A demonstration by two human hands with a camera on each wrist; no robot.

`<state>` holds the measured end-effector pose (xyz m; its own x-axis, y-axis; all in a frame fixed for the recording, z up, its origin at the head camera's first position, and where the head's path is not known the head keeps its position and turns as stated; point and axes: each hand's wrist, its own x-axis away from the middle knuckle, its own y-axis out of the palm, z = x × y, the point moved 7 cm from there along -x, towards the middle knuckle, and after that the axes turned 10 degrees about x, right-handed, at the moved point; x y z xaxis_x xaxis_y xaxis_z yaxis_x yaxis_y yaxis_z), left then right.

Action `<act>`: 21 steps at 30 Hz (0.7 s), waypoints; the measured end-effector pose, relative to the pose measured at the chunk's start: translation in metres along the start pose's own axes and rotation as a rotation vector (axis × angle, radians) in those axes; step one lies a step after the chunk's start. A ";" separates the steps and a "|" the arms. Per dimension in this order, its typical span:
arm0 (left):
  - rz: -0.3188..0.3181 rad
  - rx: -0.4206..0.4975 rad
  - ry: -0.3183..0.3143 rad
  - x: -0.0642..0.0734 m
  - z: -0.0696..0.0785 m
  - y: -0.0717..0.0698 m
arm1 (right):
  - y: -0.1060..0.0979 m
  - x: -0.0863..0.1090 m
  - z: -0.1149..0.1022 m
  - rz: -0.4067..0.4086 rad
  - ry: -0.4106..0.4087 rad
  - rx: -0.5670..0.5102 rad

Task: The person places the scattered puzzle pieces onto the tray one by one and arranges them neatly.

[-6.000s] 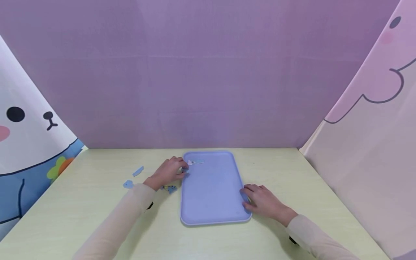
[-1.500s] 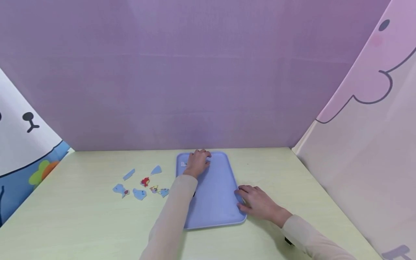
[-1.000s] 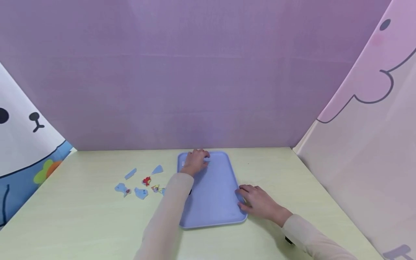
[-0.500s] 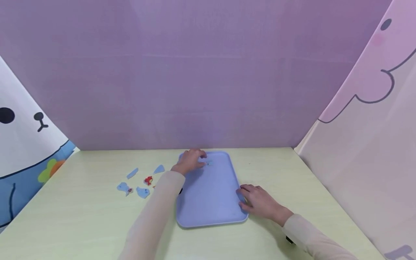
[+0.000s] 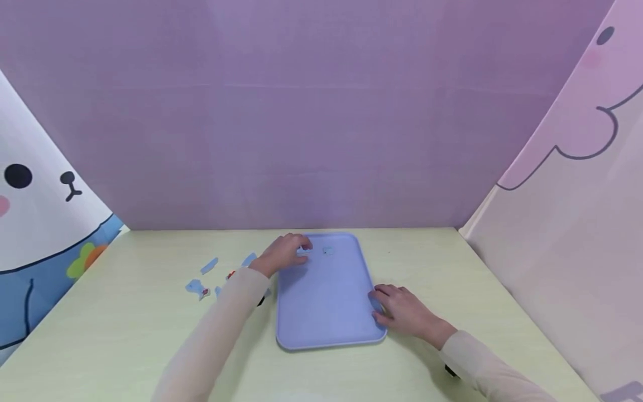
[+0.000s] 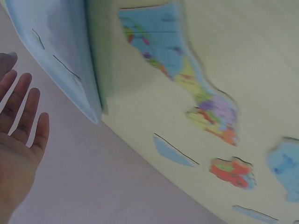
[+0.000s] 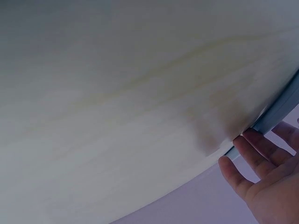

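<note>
A lavender tray (image 5: 329, 307) lies on the table. Over its far left corner is my left hand (image 5: 282, 254), its fingertips close by a small pale puzzle piece (image 5: 304, 250). The left wrist view shows that hand's fingers (image 6: 25, 109) spread and fairly straight beside the tray wall. Another pale puzzle piece (image 5: 328, 251) lies a little to the right in the tray. My right hand (image 5: 404, 312) rests at the tray's right rim. In the right wrist view, its fingertips (image 7: 240, 142) touch the rim, fingers extended.
Several map-coloured puzzle pieces lie left of the tray: a blue strip (image 5: 209, 266), a blue piece with a red patch (image 5: 197, 288), and a red one (image 6: 233, 172). My left sleeve (image 5: 216, 326) covers part of them. A purple wall (image 5: 301, 123) stands behind the table.
From the tray's left edge, my left hand moved right over the far end, then drew back left. One piece now lies farther right in the tray. My right hand stayed at the rim.
</note>
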<state>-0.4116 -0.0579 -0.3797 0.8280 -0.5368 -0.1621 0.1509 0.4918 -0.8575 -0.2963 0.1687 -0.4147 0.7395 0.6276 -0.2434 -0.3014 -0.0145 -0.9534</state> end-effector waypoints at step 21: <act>0.007 -0.111 0.057 0.053 0.000 -0.002 | -0.004 0.000 -0.002 0.040 -0.013 0.000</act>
<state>-0.3681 -0.0870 -0.3864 0.7963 -0.5731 -0.1934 0.0815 0.4184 -0.9046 -0.2933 0.1671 -0.4116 0.7189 0.6367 -0.2790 -0.3306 -0.0400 -0.9429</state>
